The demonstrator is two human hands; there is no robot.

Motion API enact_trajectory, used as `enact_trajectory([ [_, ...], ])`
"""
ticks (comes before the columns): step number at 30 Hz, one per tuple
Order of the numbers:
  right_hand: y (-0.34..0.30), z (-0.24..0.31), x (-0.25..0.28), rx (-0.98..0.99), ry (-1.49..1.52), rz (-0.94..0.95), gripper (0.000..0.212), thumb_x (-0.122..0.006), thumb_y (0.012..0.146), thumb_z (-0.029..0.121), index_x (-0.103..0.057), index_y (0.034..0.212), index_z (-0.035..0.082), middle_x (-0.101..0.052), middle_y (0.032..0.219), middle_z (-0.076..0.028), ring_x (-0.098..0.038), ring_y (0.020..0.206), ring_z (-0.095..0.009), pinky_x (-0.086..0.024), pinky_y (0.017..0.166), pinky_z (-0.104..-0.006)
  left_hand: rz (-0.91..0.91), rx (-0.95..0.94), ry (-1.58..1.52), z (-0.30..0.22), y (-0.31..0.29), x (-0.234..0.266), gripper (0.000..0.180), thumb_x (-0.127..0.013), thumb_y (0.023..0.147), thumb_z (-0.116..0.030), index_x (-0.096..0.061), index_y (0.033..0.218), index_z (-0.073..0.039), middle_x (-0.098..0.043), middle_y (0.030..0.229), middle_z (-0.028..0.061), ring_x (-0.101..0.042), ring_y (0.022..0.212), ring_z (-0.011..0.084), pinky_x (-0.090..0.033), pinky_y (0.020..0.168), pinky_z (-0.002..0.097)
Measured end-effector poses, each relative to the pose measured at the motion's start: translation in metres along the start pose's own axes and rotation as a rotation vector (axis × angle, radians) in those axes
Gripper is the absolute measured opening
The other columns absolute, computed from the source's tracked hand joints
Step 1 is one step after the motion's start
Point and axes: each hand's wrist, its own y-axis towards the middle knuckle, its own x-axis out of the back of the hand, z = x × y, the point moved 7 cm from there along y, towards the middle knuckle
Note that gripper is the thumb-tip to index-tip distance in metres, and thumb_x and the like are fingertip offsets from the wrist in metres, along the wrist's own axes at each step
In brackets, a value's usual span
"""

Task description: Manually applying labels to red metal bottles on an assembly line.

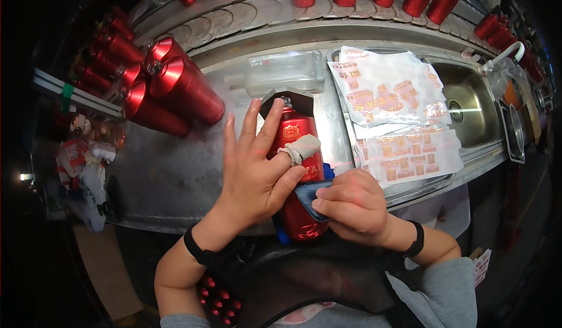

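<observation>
A shiny red bottle (298, 130) with gold markings lies in front of me, its neck pointing away, against a dark angled support (301, 101). Blue pieces (329, 172) show beside it. My left hand (247, 176) rests over the bottle's left side with its fingers stretched out; a pale cloth finger cover (305, 146) wraps one finger and lies across the bottle. My right hand (357, 202) pinches a flat dark blue scraper-like piece (310, 196) and holds it against the lower part of the bottle. The bottle's middle is partly hidden by both hands.
Several red bottles (186, 91) stand close together at left on the metal worktop (170, 176). Sheets of printed decals (383, 94) lie on a tray at right, beside a sink (465, 102). A slatted conveyor (257, 12) carrying red bottles curves behind a clear plastic box (284, 70).
</observation>
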Motion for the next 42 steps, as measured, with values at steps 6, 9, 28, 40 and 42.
enact_trajectory([
  [6, -0.003, -0.003, 0.005, 0.041, -0.012, -0.024, 0.032, -0.075, 0.062, 0.002, -0.070, 0.093, 0.005, -0.067, 0.094, -0.006, -0.061, 0.078, -0.023, -0.049, 0.065, -0.0362, 0.149, -0.075, 0.045, -0.012, 0.002, -0.007, 0.040, -0.048, 0.099, -0.042, -0.075, 0.108, -0.014, -0.031, 0.159, 0.0194, -0.016, 0.150, 0.0395, -0.001, 0.115, 0.0631],
  [9, -0.002, -0.003, 0.005, 0.027, -0.020, -0.036, 0.020, -0.074, 0.070, 0.007, -0.070, 0.090, 0.006, -0.065, 0.092, -0.004, -0.062, 0.080, -0.022, -0.050, 0.066, -0.0349, -0.005, -0.063, -0.030, -0.002, -0.003, -0.002, 0.035, -0.055, 0.096, -0.041, -0.074, 0.096, -0.012, -0.033, 0.158, 0.0185, -0.022, 0.148, 0.0424, -0.007, 0.111, 0.0684],
  [28, -0.002, 0.002, 0.001, 0.005, 0.012, 0.041, 0.034, -0.075, 0.064, 0.003, -0.068, 0.097, 0.006, -0.066, 0.095, -0.007, -0.062, 0.083, -0.027, -0.050, 0.072, -0.0385, -0.184, 0.206, -0.175, 0.037, -0.020, -0.003, 0.035, -0.052, 0.099, -0.032, -0.071, 0.119, -0.010, -0.028, 0.160, 0.0193, -0.021, 0.148, 0.0406, -0.003, 0.115, 0.0631],
  [40, 0.058, -0.012, 0.010, -0.165, -0.114, -0.083, 0.025, -0.075, 0.073, -0.008, -0.066, 0.094, 0.003, -0.063, 0.086, -0.007, -0.057, 0.077, -0.020, -0.045, 0.067, -0.0296, -0.143, 0.231, -0.256, 0.011, -0.078, -0.018, 0.047, -0.043, 0.102, -0.036, -0.059, 0.138, -0.010, -0.017, 0.163, 0.0215, -0.016, 0.151, 0.0395, 0.002, 0.116, 0.0607],
  [42, 0.074, -0.002, -0.007, -0.068, -0.210, -0.023, 0.029, -0.075, 0.066, -0.006, -0.067, 0.091, 0.006, -0.063, 0.086, -0.008, -0.060, 0.080, -0.028, -0.046, 0.070, -0.0368, -0.222, 0.342, -0.368, 0.024, -0.076, -0.021, 0.047, -0.041, 0.103, -0.034, -0.056, 0.140, -0.008, -0.016, 0.164, 0.0206, -0.016, 0.151, 0.0377, 0.001, 0.116, 0.0603],
])
